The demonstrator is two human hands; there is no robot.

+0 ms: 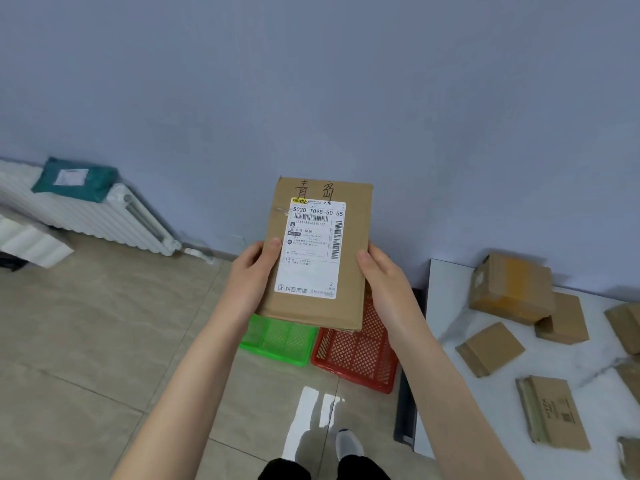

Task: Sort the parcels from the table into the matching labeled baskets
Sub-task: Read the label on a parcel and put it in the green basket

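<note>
Cardboard parcel (317, 252) gripped by left hand (254, 271) and right hand (384, 275), label read; next, pick the matching basket: green (277, 337) or red (360, 351).

Black trousers (287, 472), white shoe (348, 443), bare forearms (194, 368).

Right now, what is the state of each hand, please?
Left hand: holding the cardboard parcel by its left edge, thumb on the front.
Right hand: holding the same parcel by its right edge.
</note>
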